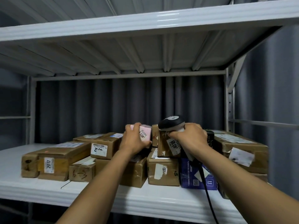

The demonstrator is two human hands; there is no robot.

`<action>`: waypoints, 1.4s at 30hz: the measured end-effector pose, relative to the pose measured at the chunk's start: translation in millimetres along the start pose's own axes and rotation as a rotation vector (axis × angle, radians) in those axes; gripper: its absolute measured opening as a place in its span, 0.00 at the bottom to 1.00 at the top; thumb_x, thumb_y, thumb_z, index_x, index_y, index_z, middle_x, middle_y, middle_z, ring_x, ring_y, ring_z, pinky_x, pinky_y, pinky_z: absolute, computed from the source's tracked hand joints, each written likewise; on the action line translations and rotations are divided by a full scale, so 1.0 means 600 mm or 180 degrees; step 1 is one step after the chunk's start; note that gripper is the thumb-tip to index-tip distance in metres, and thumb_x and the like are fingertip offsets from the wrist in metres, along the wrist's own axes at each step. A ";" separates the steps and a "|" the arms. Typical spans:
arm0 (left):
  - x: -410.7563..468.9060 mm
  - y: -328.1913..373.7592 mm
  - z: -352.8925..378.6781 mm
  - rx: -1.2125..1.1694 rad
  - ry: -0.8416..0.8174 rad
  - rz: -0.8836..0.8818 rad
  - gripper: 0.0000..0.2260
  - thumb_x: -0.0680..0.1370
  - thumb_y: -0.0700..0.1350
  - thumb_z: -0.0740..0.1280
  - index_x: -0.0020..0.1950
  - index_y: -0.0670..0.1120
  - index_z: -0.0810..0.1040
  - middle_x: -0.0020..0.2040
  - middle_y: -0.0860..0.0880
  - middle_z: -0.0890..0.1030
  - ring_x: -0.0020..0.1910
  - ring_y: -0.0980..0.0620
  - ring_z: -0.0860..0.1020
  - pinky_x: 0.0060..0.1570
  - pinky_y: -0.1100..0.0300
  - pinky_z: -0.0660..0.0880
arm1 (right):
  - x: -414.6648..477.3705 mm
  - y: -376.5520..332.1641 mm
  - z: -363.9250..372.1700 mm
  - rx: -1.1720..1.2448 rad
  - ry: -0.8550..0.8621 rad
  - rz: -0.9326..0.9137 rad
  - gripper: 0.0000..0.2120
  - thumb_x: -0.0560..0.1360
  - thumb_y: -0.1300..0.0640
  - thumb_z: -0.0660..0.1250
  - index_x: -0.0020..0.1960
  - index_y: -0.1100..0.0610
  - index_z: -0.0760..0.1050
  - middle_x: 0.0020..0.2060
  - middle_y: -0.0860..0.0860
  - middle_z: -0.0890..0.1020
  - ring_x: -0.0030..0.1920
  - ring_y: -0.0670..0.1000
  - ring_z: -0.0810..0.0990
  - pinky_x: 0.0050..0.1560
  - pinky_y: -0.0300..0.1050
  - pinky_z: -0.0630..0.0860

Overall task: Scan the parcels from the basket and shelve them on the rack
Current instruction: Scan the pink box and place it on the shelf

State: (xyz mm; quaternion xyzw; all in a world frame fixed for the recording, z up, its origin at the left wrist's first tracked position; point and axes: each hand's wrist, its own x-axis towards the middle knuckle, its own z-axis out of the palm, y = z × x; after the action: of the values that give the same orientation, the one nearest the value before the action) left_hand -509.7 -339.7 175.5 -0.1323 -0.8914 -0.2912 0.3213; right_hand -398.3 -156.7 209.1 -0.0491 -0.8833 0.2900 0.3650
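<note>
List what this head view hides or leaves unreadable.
Basket: outside the head view.
Pink box: mostly covered by the left hand, label blurred.
Scanner: grip hidden under the right hand.
Blue box: print too small to read.

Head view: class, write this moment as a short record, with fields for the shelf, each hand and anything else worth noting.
shelf: white, loaded with many taped brown parcels
left hand: grips a small pink box at the top of the stack
right hand: holds a black scanner, fingertips touching a brown labelled box
also there: blue box at the shelf front; scanner cable hanging down
</note>
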 end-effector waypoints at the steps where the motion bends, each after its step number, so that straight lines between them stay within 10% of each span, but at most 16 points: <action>1: -0.001 -0.004 0.008 -0.0057 -0.0060 -0.0055 0.38 0.66 0.56 0.77 0.70 0.52 0.63 0.68 0.44 0.62 0.62 0.43 0.71 0.62 0.52 0.72 | 0.002 0.000 0.001 -0.0105 -0.0044 -0.0032 0.21 0.68 0.39 0.69 0.49 0.55 0.81 0.50 0.52 0.82 0.57 0.55 0.77 0.62 0.52 0.70; 8: 0.011 -0.024 0.047 0.0019 -0.0426 -0.0158 0.33 0.74 0.45 0.72 0.75 0.50 0.60 0.74 0.42 0.55 0.70 0.40 0.66 0.67 0.51 0.66 | 0.009 0.009 0.018 -0.0350 -0.0121 -0.0269 0.18 0.71 0.39 0.66 0.48 0.53 0.82 0.51 0.49 0.83 0.59 0.50 0.76 0.74 0.53 0.52; 18: 0.009 -0.032 0.029 0.0544 -0.0263 -0.0026 0.24 0.79 0.42 0.63 0.75 0.47 0.62 0.76 0.42 0.59 0.74 0.42 0.61 0.69 0.50 0.64 | 0.010 0.009 0.017 -0.0420 -0.0055 -0.0316 0.18 0.71 0.40 0.67 0.46 0.55 0.83 0.50 0.52 0.84 0.58 0.52 0.77 0.71 0.54 0.60; 22: -0.017 -0.044 -0.018 0.1340 0.0549 0.0367 0.23 0.78 0.43 0.64 0.73 0.49 0.67 0.73 0.43 0.66 0.74 0.43 0.60 0.74 0.48 0.56 | -0.006 -0.010 0.010 -0.0344 -0.0045 -0.0378 0.20 0.71 0.42 0.68 0.49 0.57 0.82 0.53 0.55 0.83 0.61 0.55 0.76 0.69 0.53 0.62; 25: -0.042 -0.060 -0.054 0.1688 0.0585 -0.0304 0.22 0.78 0.52 0.66 0.71 0.51 0.68 0.73 0.40 0.65 0.75 0.38 0.57 0.74 0.40 0.50 | -0.029 -0.029 0.004 -0.0094 -0.0032 -0.0488 0.17 0.70 0.45 0.70 0.49 0.59 0.83 0.52 0.57 0.83 0.60 0.56 0.77 0.65 0.51 0.67; 29: -0.065 -0.083 -0.083 0.1085 0.0005 -0.1263 0.29 0.76 0.58 0.67 0.74 0.52 0.64 0.74 0.36 0.58 0.73 0.33 0.58 0.71 0.40 0.57 | -0.058 -0.042 0.000 0.0211 -0.0108 -0.0524 0.14 0.67 0.48 0.72 0.46 0.57 0.83 0.48 0.56 0.84 0.53 0.56 0.80 0.52 0.47 0.75; 42: -0.191 -0.001 -0.095 -0.0134 0.0564 -0.0797 0.29 0.69 0.55 0.72 0.69 0.55 0.70 0.71 0.44 0.61 0.70 0.41 0.61 0.66 0.48 0.69 | -0.102 -0.032 -0.041 0.0328 -0.0278 -0.0026 0.14 0.67 0.49 0.73 0.45 0.60 0.83 0.44 0.56 0.84 0.46 0.56 0.80 0.43 0.46 0.74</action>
State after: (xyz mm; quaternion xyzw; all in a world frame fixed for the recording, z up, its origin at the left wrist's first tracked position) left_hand -394.8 -380.0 136.6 -0.0006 -0.8627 -0.3581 0.3570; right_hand -334.5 -179.1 195.6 -0.0140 -0.8825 0.3354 0.3293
